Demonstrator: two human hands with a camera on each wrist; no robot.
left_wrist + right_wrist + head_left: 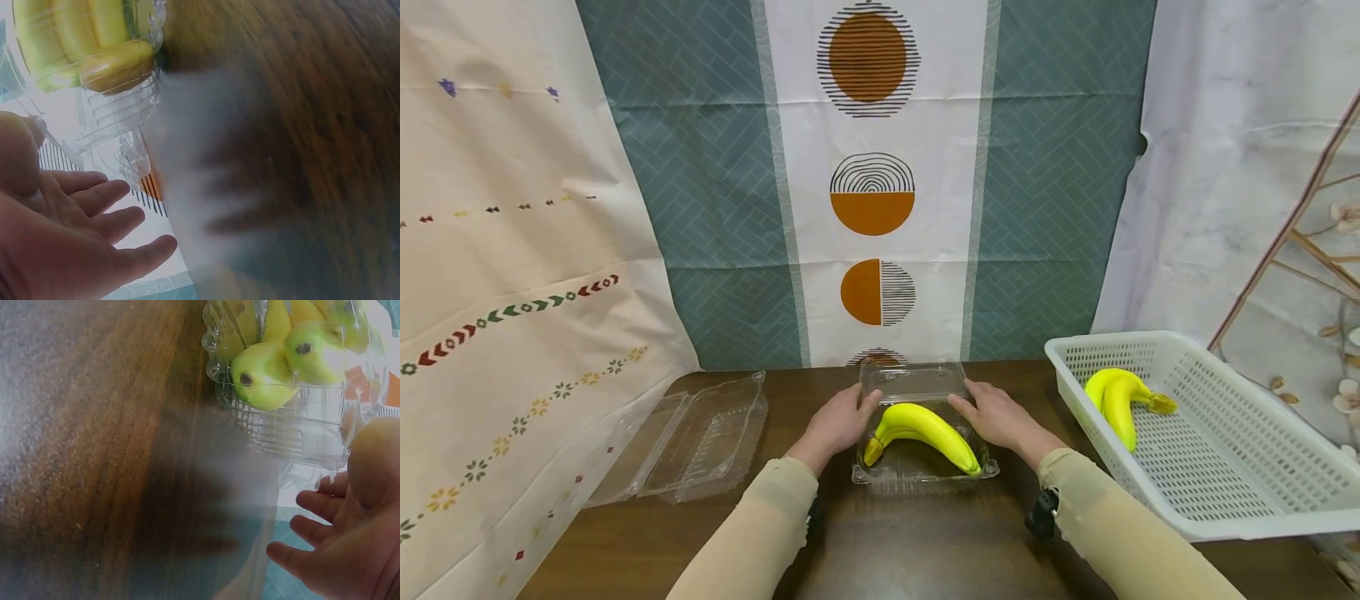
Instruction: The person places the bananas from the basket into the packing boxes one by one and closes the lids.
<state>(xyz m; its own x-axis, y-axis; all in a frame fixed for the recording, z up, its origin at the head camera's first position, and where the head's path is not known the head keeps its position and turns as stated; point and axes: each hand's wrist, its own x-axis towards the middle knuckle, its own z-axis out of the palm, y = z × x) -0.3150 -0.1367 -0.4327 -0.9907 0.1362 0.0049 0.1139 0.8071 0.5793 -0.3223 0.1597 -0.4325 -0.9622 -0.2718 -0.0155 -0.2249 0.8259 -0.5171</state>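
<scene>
A clear plastic clamshell container (pixel 859 473) stands on the table in the middle of the head view. Yellow bananas (pixel 928 429) lie in its base, and its lid (pixel 917 382) is tipped back at the far side. My left hand (pixel 838 421) is at the container's left side, its thumb by the rim near the hinge; the fingers (pixel 119 222) stretch out loosely. At the opposite side is my right hand (pixel 1000 417), thumb near the rim, with fingers (pixel 309 530) also extended. Whether the fingertips press on the plastic is hard to tell.
Another clear container (pixel 700 446) lies opened out on the left of the brown table (pixel 917 550). To the right stands a white perforated basket (pixel 1123 492) with a bunch of bananas (pixel 1120 404) in it. Patterned cloths (pixel 1045 183) hang behind and at both sides.
</scene>
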